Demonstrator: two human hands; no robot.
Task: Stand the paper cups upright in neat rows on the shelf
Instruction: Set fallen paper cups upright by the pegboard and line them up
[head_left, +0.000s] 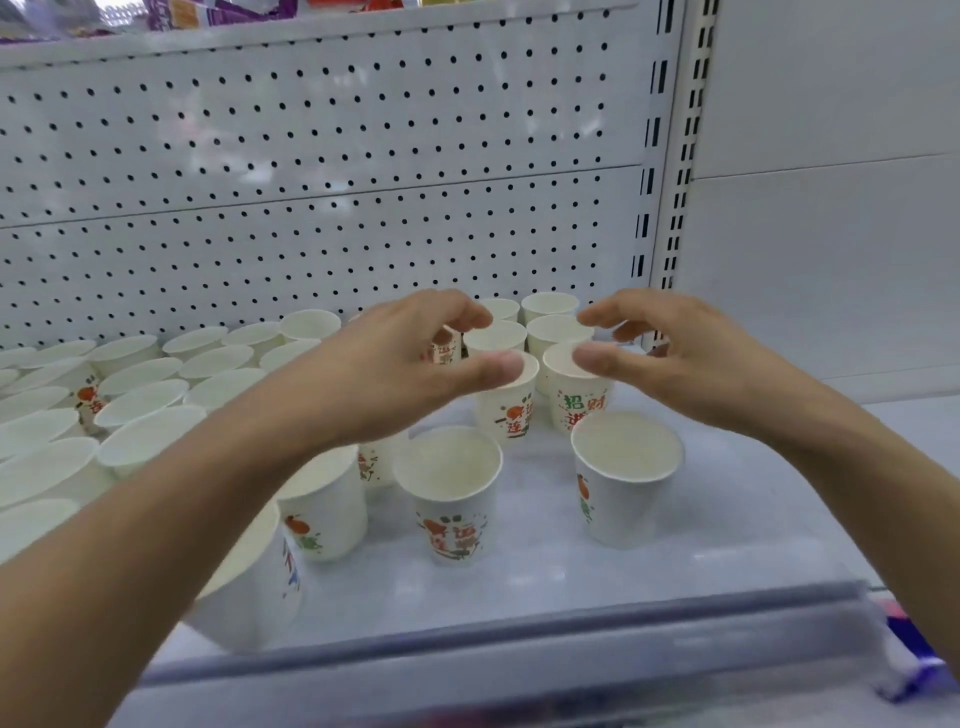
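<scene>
shelf (737, 525): paper cups (451, 499) upright, mouths up.

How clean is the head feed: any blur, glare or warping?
Head view: soft even light, no harsh glare; left hand and right hand slightly blurred, front rail more so; pegboard rows bow from wide-angle distortion; front cups fairly sharp.

Both arms reach in over the shelf (737, 545). The left hand (410, 364) and right hand (680, 358) hang over the paper cups (452, 499) with fingers curved. The left thumb tip overlaps the rim of one printed cup (506, 410), and the right thumb tip overlaps its neighbour cup (582, 408). Grip not confirmable. Cups are packed upright toward 9 o'clock, with a few looser ones at 6 o'clock. The pegboard panel (311, 156) is at 12 o'clock.
</scene>
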